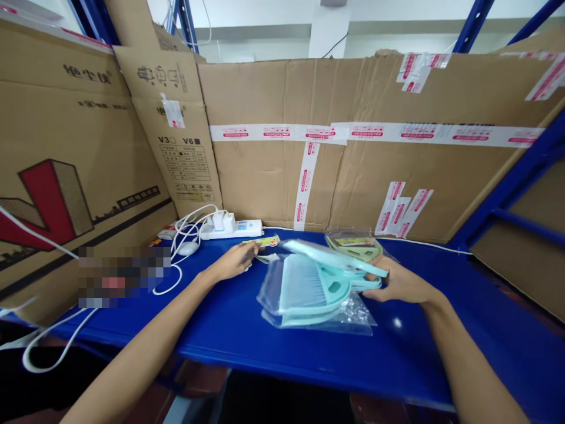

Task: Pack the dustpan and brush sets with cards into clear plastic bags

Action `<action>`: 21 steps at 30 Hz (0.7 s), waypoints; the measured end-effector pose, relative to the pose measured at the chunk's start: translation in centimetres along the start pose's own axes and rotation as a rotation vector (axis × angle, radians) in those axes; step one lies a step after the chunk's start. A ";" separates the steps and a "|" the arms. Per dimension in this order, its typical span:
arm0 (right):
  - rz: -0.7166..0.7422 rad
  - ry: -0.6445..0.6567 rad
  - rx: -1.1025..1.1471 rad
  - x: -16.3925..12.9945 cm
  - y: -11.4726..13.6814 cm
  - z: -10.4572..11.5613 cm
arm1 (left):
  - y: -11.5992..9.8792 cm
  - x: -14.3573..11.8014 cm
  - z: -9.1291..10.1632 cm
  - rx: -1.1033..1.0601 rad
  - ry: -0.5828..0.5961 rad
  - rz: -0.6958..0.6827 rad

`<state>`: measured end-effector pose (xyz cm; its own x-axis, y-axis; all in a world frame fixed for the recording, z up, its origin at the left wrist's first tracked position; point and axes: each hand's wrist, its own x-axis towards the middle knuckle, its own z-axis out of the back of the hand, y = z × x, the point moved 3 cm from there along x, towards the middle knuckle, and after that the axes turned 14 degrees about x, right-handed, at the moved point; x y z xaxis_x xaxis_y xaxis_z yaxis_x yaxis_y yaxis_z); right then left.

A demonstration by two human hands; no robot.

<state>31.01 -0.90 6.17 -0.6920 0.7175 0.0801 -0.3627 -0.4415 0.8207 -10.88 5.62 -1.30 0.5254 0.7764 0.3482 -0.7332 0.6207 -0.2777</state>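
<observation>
Behind the blue table [247,335] stands a wall of taped cardboard [362,147], with a printed box [66,176] leaning at the left and blue rack posts at the right; near the table's middle lies a teal dustpan [318,291] with its brush, inside a clear bag [348,315] that spreads flat under it; a second bagged set, greenish [353,244], lies just behind it against the cardboard; a white power strip [229,227] with plugs and looping white cables sits at the back left; the right hand [399,282] grips the dustpan handle, fingers curled round it; the left hand [232,262], well apart from the right, pinches a small printed card [265,241] between thumb and fingertips, touching the table
</observation>
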 end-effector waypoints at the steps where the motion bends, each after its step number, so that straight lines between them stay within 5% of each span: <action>1: 0.011 -0.064 0.002 -0.4 -0.1 0.8 | -0.2 -0.1 0.0 0.025 0.025 -0.002; 7: -0.006 -0.590 0.108 -1.1 -2.1 3.0 | -1.8 0.0 1.3 0.097 -0.225 -0.114; 10: 0.017 -0.779 0.117 -0.1 -2.6 1.8 | -2.0 0.0 0.4 0.034 -0.007 -0.212; 13: 0.033 -0.848 0.107 1.4 -2.3 -0.3 | -0.9 -0.2 -0.1 -0.009 0.082 -0.132; 18: 0.048 -0.799 0.031 3.1 -2.0 -3.6 | 1.1 -0.1 0.0 0.015 0.038 0.089; 21: 0.071 -0.784 -0.114 3.7 -2.1 -4.9 | 2.0 0.1 0.1 0.017 -0.085 0.203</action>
<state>26.16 0.06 1.95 -0.0907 0.8369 0.5398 -0.4252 -0.5227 0.7389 -12.31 6.92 -1.71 0.3283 0.8728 0.3611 -0.8276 0.4501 -0.3354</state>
